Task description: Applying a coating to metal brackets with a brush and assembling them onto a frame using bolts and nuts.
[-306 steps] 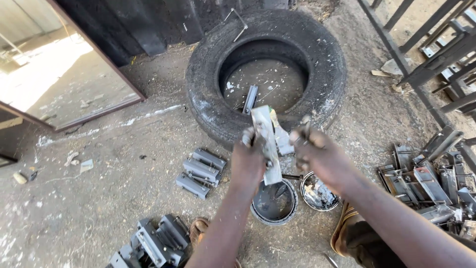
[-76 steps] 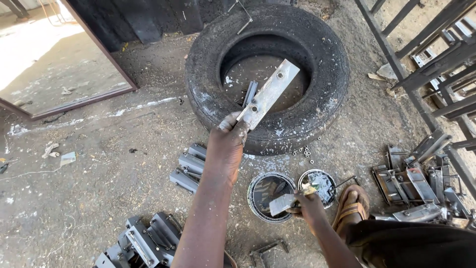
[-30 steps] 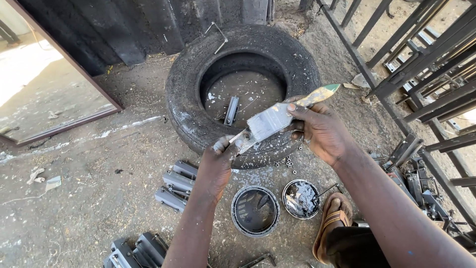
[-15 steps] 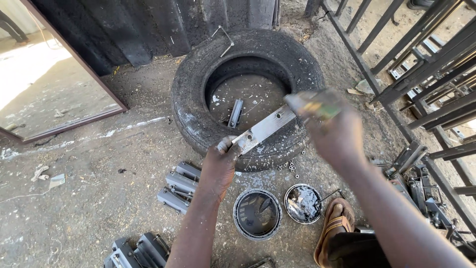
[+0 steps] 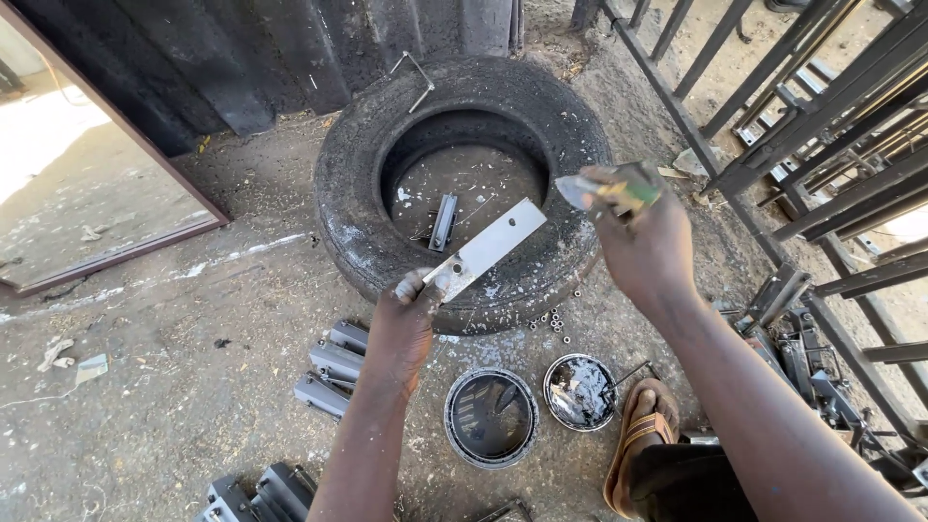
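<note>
Head view, left to right: grey metal brackets (image 5: 333, 365) lie on the dirt floor (image 5: 145, 387) by our left hand (image 5: 406, 324), which clamps the low end of a flat metal plate (image 5: 488, 248) — slanting up over the old tyre (image 5: 464, 188). Below sit two paint tins (image 5: 491, 418). Our right hand (image 5: 643, 246) pinches a paintbrush (image 5: 604, 190), just off the plate's upper end, iron bars (image 5: 822, 116) beyond.
</note>
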